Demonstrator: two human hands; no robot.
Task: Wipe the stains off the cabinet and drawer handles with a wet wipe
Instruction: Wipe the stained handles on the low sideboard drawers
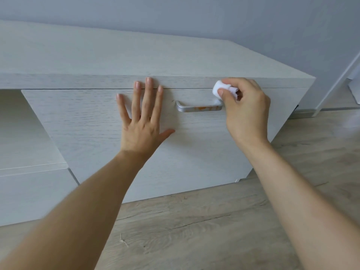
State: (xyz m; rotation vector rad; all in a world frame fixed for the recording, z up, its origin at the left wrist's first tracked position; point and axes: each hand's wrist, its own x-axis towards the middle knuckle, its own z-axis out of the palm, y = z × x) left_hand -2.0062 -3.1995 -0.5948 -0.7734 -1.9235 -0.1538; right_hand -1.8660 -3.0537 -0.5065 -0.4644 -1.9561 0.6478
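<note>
Two hands at the drawer handle [199, 107]: left hand [141, 121] lay flat, fingers spread, just left of it; right hand [246, 112] pinched the bunched wet wipe [221, 88] at its right end. Orange stains [202, 108] along its bar.

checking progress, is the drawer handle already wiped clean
No, orange stains still show along the front of the metal handle, and the right hand holds the wipe at its right end.
</note>
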